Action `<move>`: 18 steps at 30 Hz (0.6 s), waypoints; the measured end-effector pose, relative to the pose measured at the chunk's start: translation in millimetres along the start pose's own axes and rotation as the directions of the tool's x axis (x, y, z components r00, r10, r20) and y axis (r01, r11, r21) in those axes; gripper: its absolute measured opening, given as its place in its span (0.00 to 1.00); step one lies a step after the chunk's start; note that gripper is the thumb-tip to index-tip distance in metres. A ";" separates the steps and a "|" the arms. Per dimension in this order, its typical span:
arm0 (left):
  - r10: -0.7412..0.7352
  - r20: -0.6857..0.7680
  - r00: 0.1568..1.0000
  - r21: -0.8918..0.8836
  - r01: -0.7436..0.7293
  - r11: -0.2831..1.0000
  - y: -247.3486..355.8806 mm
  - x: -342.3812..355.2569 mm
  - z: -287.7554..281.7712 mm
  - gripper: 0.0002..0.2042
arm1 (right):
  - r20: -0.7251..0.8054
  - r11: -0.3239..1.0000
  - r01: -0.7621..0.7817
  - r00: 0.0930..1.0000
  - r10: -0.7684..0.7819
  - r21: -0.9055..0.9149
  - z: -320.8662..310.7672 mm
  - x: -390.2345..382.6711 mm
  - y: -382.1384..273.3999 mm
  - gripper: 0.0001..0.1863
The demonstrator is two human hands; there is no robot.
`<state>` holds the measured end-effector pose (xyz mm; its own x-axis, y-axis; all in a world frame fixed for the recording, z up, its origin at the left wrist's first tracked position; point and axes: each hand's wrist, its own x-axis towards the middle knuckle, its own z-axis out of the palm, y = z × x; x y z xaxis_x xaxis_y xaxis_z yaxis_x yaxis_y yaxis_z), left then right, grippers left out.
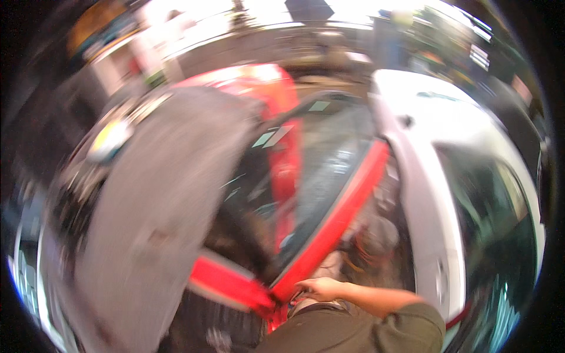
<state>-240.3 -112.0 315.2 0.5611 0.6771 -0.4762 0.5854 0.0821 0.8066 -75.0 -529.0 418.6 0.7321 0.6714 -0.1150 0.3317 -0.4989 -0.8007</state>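
**Hand on the corner of a red car door**

Between a red car and a white one, the person stands looking down along an open red door (335, 220). Its frame runs as a bright red bar from the lower middle of the view up toward the upper right, with the door glass (329, 170) dark and reflective beside it. The right hand (321, 288) rests on the lower corner of that door frame, fingers curled over the red edge where two red bars meet — it grips the frame, palm down. Its forearm comes in from the right, bare up to an olive-green sleeve (406, 326) at the lower edge.

The left hand does not show anywhere.

Left of the door, a wide grey panel (159, 217) — blurred by motion — fills much of the view; it looks like a raised bonnet seen from its underside, though the blur leaves that uncertain. The red car's roof (259, 82) shows above it, shining in strong light. The white car (429, 153) stands just beside the door on the right, its own side window (500, 223) dark green with reflections. Ground between the two cars is dim and cluttered, too blurred to make out. Background buildings are blurred as well.
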 end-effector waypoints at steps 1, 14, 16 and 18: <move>-0.031 -0.074 0.997 -0.048 0.027 0.998 -26.1 -12.0 -22.2 0.28 | -0.026 1.000 0.001 1.000 -0.001 -0.020 -2.9 -7.8 -0.9 0.30; -0.255 -0.493 0.832 -0.066 0.257 0.964 -170.7 -91.5 -15.6 0.41 | 0.573 0.874 0.278 0.668 -0.475 0.399 6.0 104.7 -131.0 0.24; -0.334 -0.473 0.815 -0.235 0.249 0.940 -169.2 -108.1 -1.1 0.42 | 0.697 0.849 0.233 0.490 -0.524 0.474 36.7 118.5 -134.3 0.24; -0.410 -0.459 0.788 -0.447 0.194 0.873 -157.9 -122.5 20.2 0.41 | 0.809 0.907 0.238 0.414 -0.417 0.346 86.9 128.3 -129.4 0.21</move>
<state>-389.7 -222.7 239.1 -0.0660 0.8355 -0.5454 0.3580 0.5301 0.7687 -75.7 -330.7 456.4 -0.3172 0.9293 -0.1894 0.2692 -0.1033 -0.9575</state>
